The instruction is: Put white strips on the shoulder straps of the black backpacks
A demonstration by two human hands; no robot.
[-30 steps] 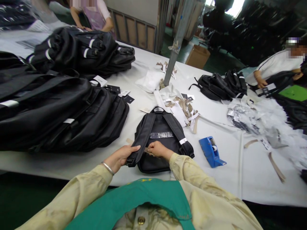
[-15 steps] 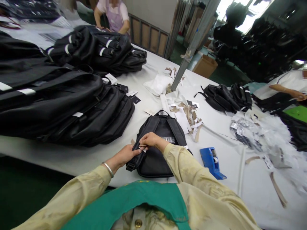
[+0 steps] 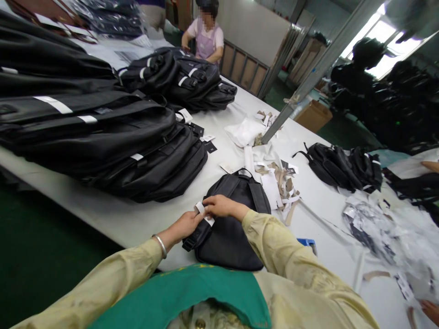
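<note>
A black backpack (image 3: 231,242) lies on the white table with its shoulder straps facing up. On its left strap, a white band (image 3: 199,208) is pinched between the fingers of both hands. My left hand (image 3: 187,225), with a silver bangle at the wrist, is closed at the strap's outer side. From the right, my right hand (image 3: 219,206) reaches across the backpack, its fingertips closed on the same band and touching my left fingers. Another white piece shows just below the fingertips.
Large black bags (image 3: 137,137) are piled at the left. Beyond the backpack lie paper scraps (image 3: 283,183) and a metal post (image 3: 291,105). A blue tape dispenser (image 3: 308,243) is partly hidden behind my right sleeve. A person (image 3: 206,39) stands across the table; another person's hand (image 3: 430,310) shows lower right.
The view has swung left, shifting the scene rightward and down. The white band now stands up between my fingers. The tape dispenser is now mostly covered by my sleeve.
</note>
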